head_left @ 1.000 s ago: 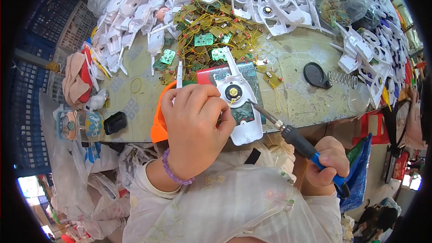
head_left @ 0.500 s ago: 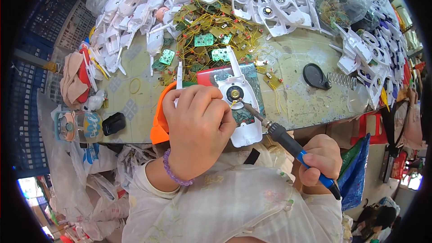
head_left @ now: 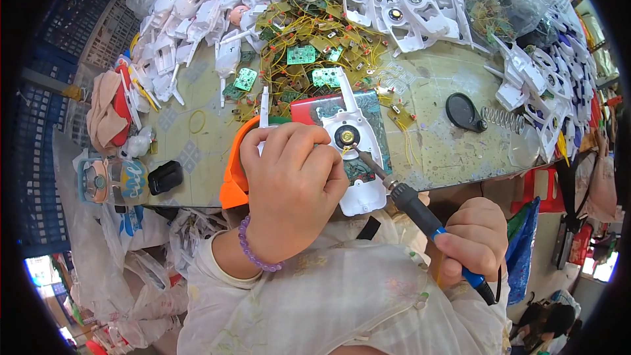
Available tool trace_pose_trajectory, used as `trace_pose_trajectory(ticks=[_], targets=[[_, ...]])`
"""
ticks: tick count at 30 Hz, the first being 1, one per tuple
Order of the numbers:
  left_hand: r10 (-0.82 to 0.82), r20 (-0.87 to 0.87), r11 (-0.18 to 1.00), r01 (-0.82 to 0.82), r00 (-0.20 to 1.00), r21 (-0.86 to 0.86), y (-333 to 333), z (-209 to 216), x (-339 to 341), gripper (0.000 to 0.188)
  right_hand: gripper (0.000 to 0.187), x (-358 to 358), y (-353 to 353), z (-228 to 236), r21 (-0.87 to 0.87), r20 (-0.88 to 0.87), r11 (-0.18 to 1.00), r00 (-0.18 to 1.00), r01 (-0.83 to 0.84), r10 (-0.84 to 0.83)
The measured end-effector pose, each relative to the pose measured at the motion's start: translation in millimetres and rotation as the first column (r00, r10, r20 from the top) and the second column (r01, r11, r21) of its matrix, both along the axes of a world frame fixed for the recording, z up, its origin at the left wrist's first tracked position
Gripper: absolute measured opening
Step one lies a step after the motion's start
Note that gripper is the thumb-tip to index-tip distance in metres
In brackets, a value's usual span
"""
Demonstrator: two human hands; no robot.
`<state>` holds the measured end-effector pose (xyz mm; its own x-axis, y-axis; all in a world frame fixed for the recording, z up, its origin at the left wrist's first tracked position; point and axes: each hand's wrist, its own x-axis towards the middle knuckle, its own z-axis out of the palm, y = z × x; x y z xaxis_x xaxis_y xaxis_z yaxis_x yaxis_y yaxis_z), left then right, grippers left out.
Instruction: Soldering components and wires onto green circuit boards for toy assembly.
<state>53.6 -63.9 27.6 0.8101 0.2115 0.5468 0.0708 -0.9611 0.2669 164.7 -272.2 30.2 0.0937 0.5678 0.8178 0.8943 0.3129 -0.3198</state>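
My right hand (head_left: 476, 240) grips a soldering iron (head_left: 413, 204) with a blue and black handle. Its tip meets the edge of a round black speaker (head_left: 347, 136) set in a white plastic housing (head_left: 365, 198). My left hand (head_left: 289, 181), with a purple bead bracelet, is closed beside the speaker. From its pinched fingers a thin yellow wire (head_left: 346, 150) leads to the speaker's edge; the back of the hand hides the fingertips. The housing lies on a red and dark flat block (head_left: 376, 108). An orange curved piece (head_left: 233, 187) shows left of my left hand.
Yellow-wired circuit boards (head_left: 315, 33) are heaped behind the housing, with white plastic housings (head_left: 190, 10) piled beyond. On the right lie a black round-ended part (head_left: 463, 112) and a coil spring (head_left: 503, 118). A black case (head_left: 165, 177) and a clear bottle (head_left: 112, 181) stand on the left.
The view has shifted slightly. My right hand sits a little farther right and has changed its hold on the soldering iron's handle. The iron's tip stays at the speaker's edge.
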Motion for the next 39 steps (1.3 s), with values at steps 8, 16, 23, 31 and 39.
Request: trace_pose_trajectory(ticks=[8,16,23,31,39], targets=[[-0.011,-0.005,1.0,0.011,1.0,-0.001,-3.1,5.7,-0.4,0.015,0.02,9.1,10.9,30.6,-0.076,0.08,0.995,0.995,-0.061,0.067],[0.014,0.01,1.0,-0.014,1.0,0.005,-1.7,2.6,-3.4,0.015,0.021,-1.3,-1.6,-1.1,0.042,0.097,0.999,0.995,0.009,-0.013],[0.011,0.025,0.999,-0.012,1.0,0.03,-2.6,2.3,-1.7,0.017,0.029,-9.9,-24.7,-41.0,0.245,-0.059,0.949,0.98,0.199,-0.191],[0.011,0.03,1.0,-0.012,0.999,0.025,-4.3,4.6,0.8,0.015,0.033,-7.1,-56.4,-45.6,0.34,-0.333,0.68,0.759,0.65,-0.559],[0.015,0.016,0.999,-0.016,1.0,0.027,-2.4,5.0,-2.4,0.013,0.025,49.0,-116.8,18.9,0.179,-0.755,0.309,0.332,0.934,-0.565]])
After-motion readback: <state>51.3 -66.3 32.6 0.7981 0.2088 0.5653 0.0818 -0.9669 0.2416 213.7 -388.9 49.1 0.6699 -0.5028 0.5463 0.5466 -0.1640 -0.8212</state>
